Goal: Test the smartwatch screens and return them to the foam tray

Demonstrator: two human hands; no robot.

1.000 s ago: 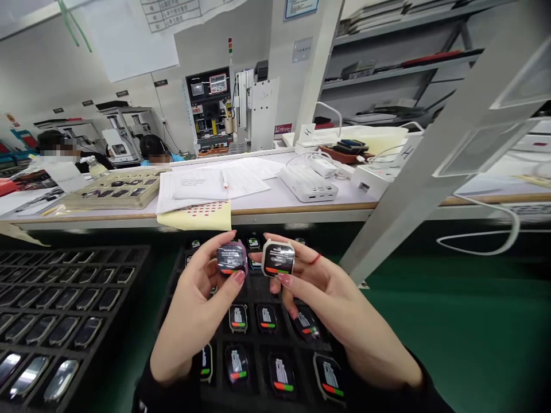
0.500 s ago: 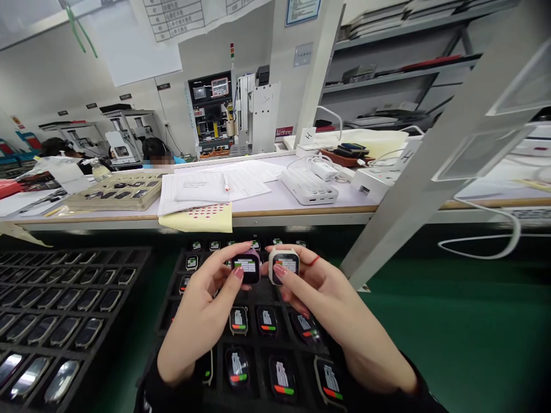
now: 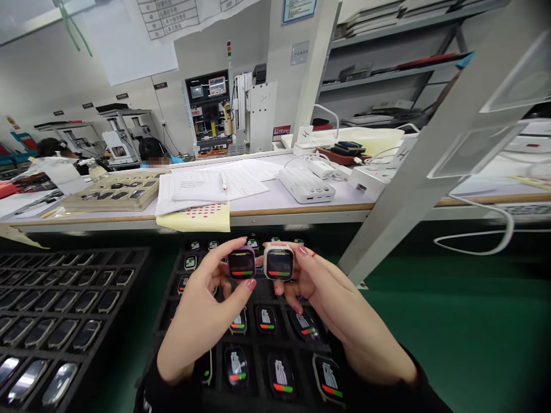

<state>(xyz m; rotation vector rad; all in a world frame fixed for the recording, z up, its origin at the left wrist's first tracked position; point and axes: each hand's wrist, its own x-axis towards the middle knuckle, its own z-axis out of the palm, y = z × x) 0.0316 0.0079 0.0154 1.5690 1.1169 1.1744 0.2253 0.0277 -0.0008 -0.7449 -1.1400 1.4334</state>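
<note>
The left hand (image 3: 201, 315) is pinching a pink-framed smartwatch (image 3: 241, 263) by its edges, and the right hand (image 3: 331, 295) is gripping a pale-framed smartwatch (image 3: 279, 263) likewise, both held screen-up, side by side, above the black tray (image 3: 258, 291).

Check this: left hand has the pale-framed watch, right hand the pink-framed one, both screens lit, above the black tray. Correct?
No, the hands are swapped. The head view shows the left hand holding the pink-framed smartwatch and the right hand holding the pale-framed smartwatch. Both screens are lit, above the black tray.
</note>
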